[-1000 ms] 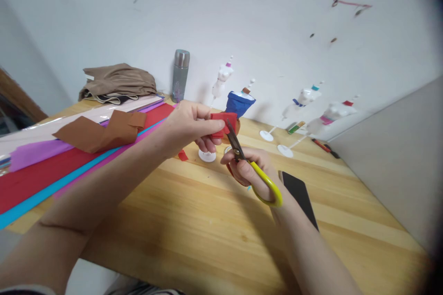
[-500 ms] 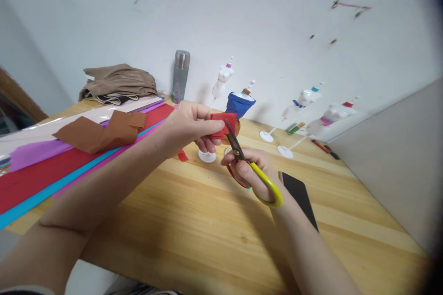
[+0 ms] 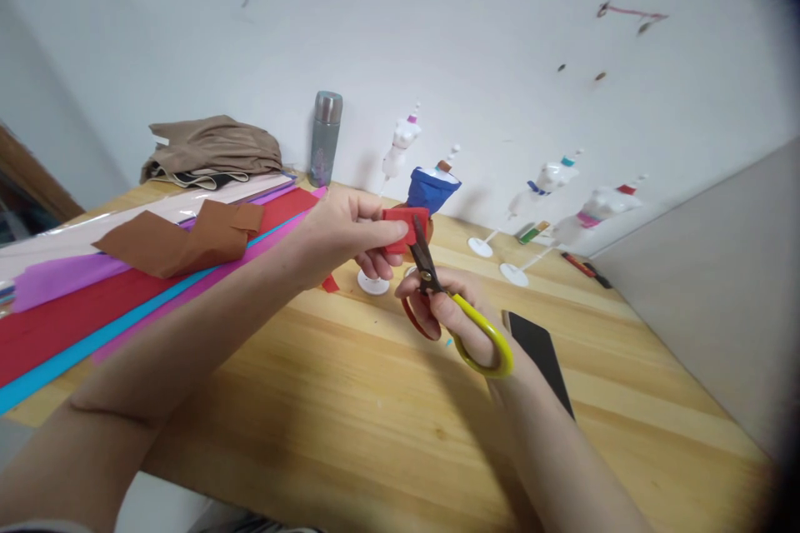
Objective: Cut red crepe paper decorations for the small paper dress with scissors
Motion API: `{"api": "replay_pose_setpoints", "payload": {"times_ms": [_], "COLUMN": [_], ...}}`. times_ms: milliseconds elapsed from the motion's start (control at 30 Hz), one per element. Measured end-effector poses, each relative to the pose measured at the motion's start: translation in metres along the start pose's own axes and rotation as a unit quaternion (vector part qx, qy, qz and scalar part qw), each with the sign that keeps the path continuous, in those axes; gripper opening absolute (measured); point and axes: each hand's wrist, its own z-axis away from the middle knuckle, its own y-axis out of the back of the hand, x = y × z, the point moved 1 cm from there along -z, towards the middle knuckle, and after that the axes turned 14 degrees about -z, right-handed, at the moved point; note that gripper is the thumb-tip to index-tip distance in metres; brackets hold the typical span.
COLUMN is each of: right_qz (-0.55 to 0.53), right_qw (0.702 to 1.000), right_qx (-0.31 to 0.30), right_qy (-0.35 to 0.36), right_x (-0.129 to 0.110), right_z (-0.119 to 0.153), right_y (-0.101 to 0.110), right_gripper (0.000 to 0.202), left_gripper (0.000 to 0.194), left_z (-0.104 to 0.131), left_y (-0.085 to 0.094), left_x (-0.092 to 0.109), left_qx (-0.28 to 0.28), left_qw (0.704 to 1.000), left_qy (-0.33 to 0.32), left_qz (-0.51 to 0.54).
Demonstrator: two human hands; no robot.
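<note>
Between thumb and fingers, my left hand (image 3: 353, 229) pinches a small folded piece of red fabric (image 3: 395, 235). My right hand (image 3: 456, 308) grips scissors (image 3: 426, 273) with a yellow handle loop and a red one. The dark blades point up and lie over the right part of the red piece. A small red scrap (image 3: 331, 284) rests on the table below my left wrist. Just behind the red piece stands a miniature dress form (image 3: 436, 183) wrapped in blue cloth, its lower part hidden by my hands.
More white dress forms (image 3: 400, 146) stand along the wall, two of them at the right (image 3: 556, 176). Coloured fabric sheets (image 3: 81, 308) with a brown piece (image 3: 181, 241) cover the left side. A flask (image 3: 326, 137), folded cloth (image 3: 212, 148) and a black phone (image 3: 538, 354) are on the table (image 3: 350, 416).
The scissor blades have shifted slightly right and turned a little across the red fabric. The yellow loop sits slightly lower. My left hand keeps its pinch, almost in the same place.
</note>
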Motion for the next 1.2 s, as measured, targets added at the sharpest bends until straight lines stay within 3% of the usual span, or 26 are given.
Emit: {"api": "replay_pose_setpoints", "payload": {"times_ms": [400, 767, 1033, 1200], "right_qz": [0.024, 0.024, 0.039, 0.02], "right_qw": [1.0, 0.999, 0.999, 1.0], "right_qx": [-0.007, -0.005, 0.019, 0.004], "right_qy": [-0.004, 0.028, -0.008, -0.008], "right_x": [-0.01, 0.006, 0.007, 0.006], "right_z": [-0.002, 0.002, 0.002, 0.002], "right_y": [-0.004, 0.008, 0.01, 0.009], "right_gripper": [0.054, 0.044, 0.058, 0.053], "left_gripper": [0.021, 0.02, 0.023, 0.024], "left_z": [0.001, 0.002, 0.003, 0.003], "left_y": [-0.005, -0.003, -0.003, -0.003], "left_x": [-0.002, 0.0, 0.001, 0.002], "left_qx": [-0.006, -0.006, -0.002, -0.006], "left_qw": [1.0, 1.0, 1.0, 0.999], "left_qy": [0.013, 0.013, 0.015, 0.021], "left_qz": [-0.026, -0.024, -0.028, -0.03]}}
